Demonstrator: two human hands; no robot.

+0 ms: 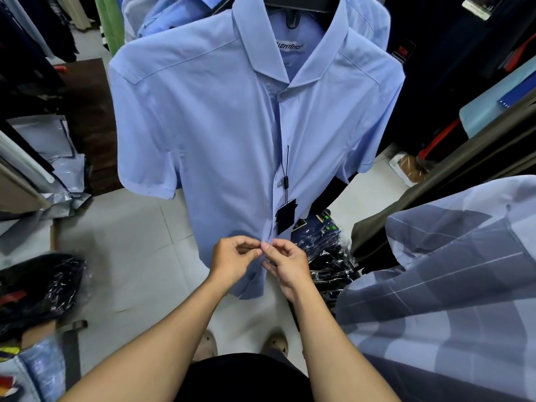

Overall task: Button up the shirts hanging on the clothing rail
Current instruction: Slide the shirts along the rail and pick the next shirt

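Note:
A light blue short-sleeved shirt hangs on a black hanger in front of me. Its front placket is closed from the collar down, and a dark price tag dangles on a black cord at mid-placket. Low on the placket, my left hand and my right hand meet thumb to thumb. Each pinches an edge of the shirt's front between thumb and fingers. The button itself is hidden by my fingertips.
A blue-grey checked shirt hangs close on my right. Plastic-wrapped dark garments lie on the floor behind the shirt, and another dark bagged bundle lies on the left. Racks of dark clothes stand on both sides. Pale tiled floor lies below.

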